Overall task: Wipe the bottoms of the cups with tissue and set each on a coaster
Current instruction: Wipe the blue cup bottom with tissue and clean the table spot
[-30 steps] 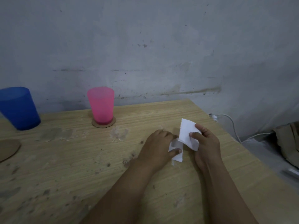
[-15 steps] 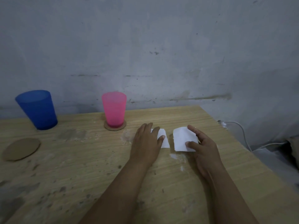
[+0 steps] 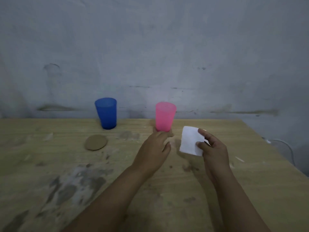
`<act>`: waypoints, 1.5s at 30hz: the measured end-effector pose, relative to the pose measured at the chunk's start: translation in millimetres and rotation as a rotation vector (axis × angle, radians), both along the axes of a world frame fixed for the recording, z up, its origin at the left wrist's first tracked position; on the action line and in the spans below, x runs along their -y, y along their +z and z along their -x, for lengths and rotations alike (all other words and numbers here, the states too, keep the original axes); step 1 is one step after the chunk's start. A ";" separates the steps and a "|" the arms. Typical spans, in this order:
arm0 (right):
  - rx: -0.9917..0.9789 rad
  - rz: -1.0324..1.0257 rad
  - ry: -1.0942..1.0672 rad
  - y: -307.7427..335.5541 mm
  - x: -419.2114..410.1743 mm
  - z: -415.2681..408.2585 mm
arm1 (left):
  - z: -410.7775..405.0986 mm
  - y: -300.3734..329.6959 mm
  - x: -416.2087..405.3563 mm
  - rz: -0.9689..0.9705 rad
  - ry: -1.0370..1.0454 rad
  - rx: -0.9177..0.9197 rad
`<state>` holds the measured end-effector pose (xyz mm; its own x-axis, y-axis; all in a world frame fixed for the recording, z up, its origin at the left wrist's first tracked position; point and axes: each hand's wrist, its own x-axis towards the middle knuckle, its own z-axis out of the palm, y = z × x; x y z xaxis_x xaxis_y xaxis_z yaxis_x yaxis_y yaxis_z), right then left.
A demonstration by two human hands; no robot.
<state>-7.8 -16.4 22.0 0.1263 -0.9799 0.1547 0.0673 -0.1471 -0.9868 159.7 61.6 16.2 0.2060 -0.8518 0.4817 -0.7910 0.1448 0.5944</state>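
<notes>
Pink cup [image 3: 165, 117] stands upright far on the desk [image 3: 50, 181], its base hidden behind the left hand [image 3: 153, 150], whose fingers reach its bottom; whether they grip it I cannot tell. Right hand [image 3: 213, 149] pinches a white tissue [image 3: 189, 142] between thumb and fingers, just right of the cup. Blue cup [image 3: 106, 113] stands upright to the left by the wall [image 3: 150, 47], with a bare coaster [image 3: 95, 142] lying near it.
</notes>
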 end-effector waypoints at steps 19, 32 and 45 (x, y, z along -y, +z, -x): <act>0.106 -0.165 -0.076 3.9 -53.2 -202.5 | -172.2 2.1 -63.8 0.066 0.321 -0.301; 0.006 0.002 -0.255 -12.6 -35.9 -258.7 | -222.4 -12.8 -10.1 0.307 0.448 -0.557; -0.060 0.089 -0.192 -12.5 -38.4 -261.8 | -227.9 -25.0 1.6 0.030 0.210 -0.398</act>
<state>254.0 22.0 9.5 -0.0493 -0.9695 0.2400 -0.0285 -0.2388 -0.9707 387.6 60.1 -8.8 0.5476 -0.7582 0.3539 -0.5156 0.0273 0.8564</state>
